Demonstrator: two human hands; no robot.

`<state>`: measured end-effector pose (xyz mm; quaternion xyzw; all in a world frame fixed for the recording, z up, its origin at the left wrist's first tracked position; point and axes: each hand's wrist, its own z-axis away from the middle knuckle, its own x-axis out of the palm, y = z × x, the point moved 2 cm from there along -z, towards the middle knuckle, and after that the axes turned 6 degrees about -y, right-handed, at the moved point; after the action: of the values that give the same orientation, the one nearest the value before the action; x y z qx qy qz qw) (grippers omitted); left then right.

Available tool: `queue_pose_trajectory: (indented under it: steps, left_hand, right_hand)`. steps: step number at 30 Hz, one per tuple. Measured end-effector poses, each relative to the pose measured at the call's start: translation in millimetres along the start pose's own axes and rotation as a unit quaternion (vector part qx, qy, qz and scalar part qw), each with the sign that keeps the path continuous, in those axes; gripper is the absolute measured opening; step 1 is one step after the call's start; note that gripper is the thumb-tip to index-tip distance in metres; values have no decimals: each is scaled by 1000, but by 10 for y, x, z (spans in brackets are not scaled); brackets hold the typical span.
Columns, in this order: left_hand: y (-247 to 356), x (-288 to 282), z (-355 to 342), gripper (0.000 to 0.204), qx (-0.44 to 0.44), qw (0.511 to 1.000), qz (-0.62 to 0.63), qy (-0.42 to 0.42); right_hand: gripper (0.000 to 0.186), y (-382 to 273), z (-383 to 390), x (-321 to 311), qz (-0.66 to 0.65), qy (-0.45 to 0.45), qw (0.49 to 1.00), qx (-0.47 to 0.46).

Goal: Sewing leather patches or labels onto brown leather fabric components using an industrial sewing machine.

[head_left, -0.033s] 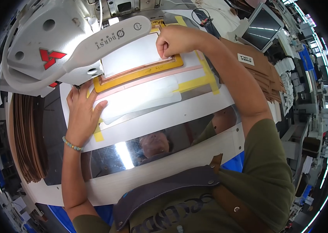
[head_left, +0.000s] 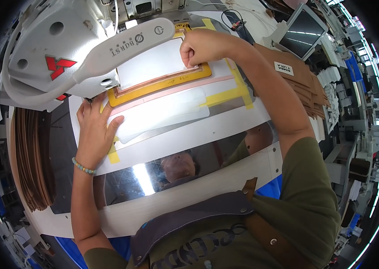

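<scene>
A yellow rectangular frame [head_left: 171,82] with a brown inner border surrounds a white panel [head_left: 147,67], partly under the white sewing machine head [head_left: 50,58]. My left hand [head_left: 94,130] lies on the white sheet [head_left: 171,143], fingers spread, its fingertips beside the frame's near left corner. Over the frame's right side, my right hand [head_left: 198,46] is closed with its fingers curled down at the panel's edge. Whatever those fingers may hold is hidden. In front of the frame lies a clear plastic piece [head_left: 167,114], with yellow tape strips [head_left: 227,95] beside it.
A grey lamp arm [head_left: 129,42] crosses above the panel. Stacked brown pieces [head_left: 30,157] stand at the left; more brown pieces [head_left: 295,85] lie at the right, near a tilted screen [head_left: 304,31]. A shiny dark plate [head_left: 189,166] spans the table's near side.
</scene>
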<state>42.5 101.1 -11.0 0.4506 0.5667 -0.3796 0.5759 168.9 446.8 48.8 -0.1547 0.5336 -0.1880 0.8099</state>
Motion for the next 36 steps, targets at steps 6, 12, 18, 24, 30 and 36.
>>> queue_pose_trajectory:
  steps: [6,12,18,24,30,36]
  left_hand:
    - [-5,19,6,58,-3,1000,-3,7]
    - [-10,48,12,57,-9,1000,-8,6]
    - [2,38,4,55,-11,1000,4,9]
    - [-3,51,0,55,-12,998,46,32]
    - [-8,60,12,59,-4,999,35,24]
    - [31,68,-7,60,-1,996,54,70]
  right_hand:
    - [9,-91,-6,-13,87,8,996,10]
    - [17,-230,30,74,123,-35,992,21]
    - [18,-278,-6,-12,197,1,978,60]
    - [19,-446,-271,99,-109,122,982,-96]
    - [27,-868,-671,446,-276,12,959,-58]
    - [31,-860,-699,549,-260,35,964,-39]
